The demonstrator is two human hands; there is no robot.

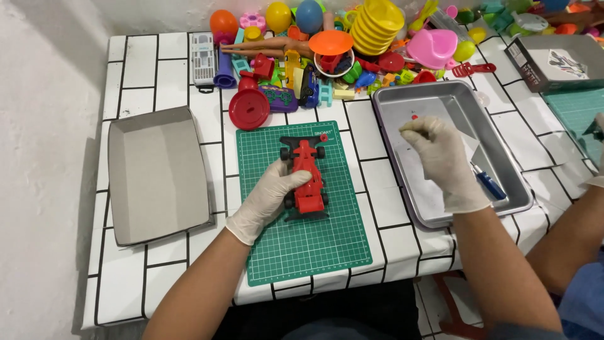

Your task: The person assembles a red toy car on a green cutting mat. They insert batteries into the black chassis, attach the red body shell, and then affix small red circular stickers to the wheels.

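A red toy racing car (306,175) with black wheels lies on a green cutting mat (302,245). My left hand (267,198), in a white glove, rests against the car's left side with the thumb across its body. My right hand (440,160), also gloved, hovers over a metal tray (453,94) with its fingertips pinched together; whether something tiny is between them cannot be told. A blue-handled screwdriver (489,182) lies in the tray beside that hand. A small red speck sits in the tray's far part.
An open grey cardboard box (157,173) lies at the left. A heap of colourful plastic toys (340,44) fills the table's far side. Another person's arm and gloved hand (594,182) are at the right edge, near a second green mat (576,110) and a grey box (553,60).
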